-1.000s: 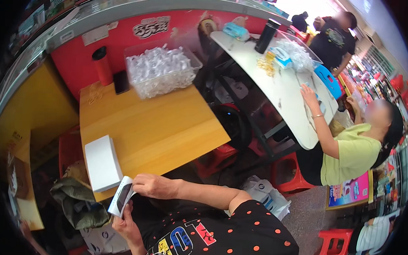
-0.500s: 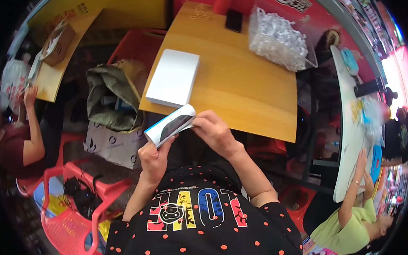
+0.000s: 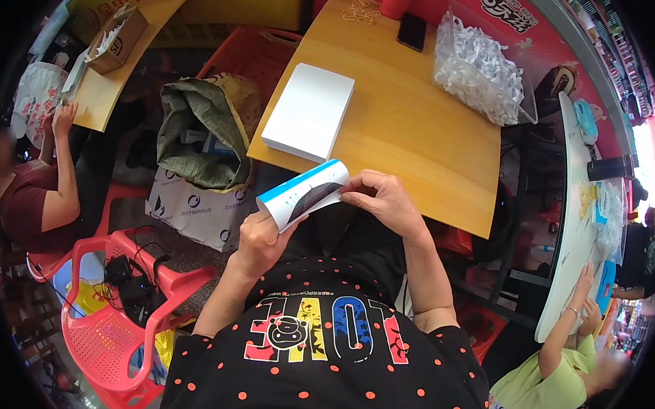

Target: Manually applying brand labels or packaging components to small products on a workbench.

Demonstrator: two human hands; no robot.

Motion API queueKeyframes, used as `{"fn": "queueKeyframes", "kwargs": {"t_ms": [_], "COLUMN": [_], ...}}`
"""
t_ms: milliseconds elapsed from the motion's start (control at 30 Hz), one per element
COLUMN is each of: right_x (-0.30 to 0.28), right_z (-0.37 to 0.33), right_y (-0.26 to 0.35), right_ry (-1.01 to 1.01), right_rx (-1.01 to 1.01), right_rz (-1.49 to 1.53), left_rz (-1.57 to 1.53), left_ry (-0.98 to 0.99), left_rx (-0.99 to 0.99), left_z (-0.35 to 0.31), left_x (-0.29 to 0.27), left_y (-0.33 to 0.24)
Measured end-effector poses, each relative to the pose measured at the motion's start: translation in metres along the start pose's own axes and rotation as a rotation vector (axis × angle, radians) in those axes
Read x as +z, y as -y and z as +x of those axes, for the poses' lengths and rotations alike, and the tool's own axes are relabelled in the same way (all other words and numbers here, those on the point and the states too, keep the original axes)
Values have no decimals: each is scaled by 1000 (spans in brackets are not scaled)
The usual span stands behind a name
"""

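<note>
A rolled, curved paper sheet (image 3: 299,191), white with a blue band and a dark printed patch, is held over my lap just off the table's near edge. My left hand (image 3: 262,242) is closed round its lower end, thumb against the paper. At the other end my right hand (image 3: 386,200) pinches the sheet's edge between thumb and fingers. Whether it is one sheet or several layers, I cannot tell. Just beyond my hands, a thick stack of white paper (image 3: 310,110) lies on the wooden table (image 3: 418,146), near its left edge.
A clear bin of white paper strips (image 3: 487,69), a dark phone (image 3: 412,31) and rubber bands (image 3: 361,11) are on the table's far side. An open sack (image 3: 206,137) and red chair (image 3: 121,331) stand left. People sit at tables on both sides.
The view has shifted, so the table and stack sit further right in the picture. The curled sheet has turned and shows more of its blue band; both hands keep hold of it.
</note>
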State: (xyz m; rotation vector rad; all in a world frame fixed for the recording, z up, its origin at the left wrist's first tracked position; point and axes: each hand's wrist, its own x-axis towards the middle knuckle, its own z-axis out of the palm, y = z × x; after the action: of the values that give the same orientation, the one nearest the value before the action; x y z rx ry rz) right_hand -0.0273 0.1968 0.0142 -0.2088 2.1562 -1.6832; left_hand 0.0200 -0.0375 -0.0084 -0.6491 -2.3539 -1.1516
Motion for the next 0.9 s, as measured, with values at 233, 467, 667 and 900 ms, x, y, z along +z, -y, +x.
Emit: {"fn": "queueKeyframes", "kwargs": {"t_ms": [233,467,667,900], "right_x": [7,16,28,32], "right_z": [-2,-6,-8,4], "right_y": [-6,0,-5,-21], "right_ry": [-10,-119,-292,-392], "right_rx": [-105,-236,-552,-838], "right_rz": [-96,-249,-436,-546], "left_rz": [-33,20,11,-18], "left_ry": [15,-31,-68,-102], "left_rx": [-74,-15,-101,-191], "left_z": [-3,-3,-1,0], "left_x": [-1,-3,-4,4], "left_y": [-3,1,-5,-14]}}
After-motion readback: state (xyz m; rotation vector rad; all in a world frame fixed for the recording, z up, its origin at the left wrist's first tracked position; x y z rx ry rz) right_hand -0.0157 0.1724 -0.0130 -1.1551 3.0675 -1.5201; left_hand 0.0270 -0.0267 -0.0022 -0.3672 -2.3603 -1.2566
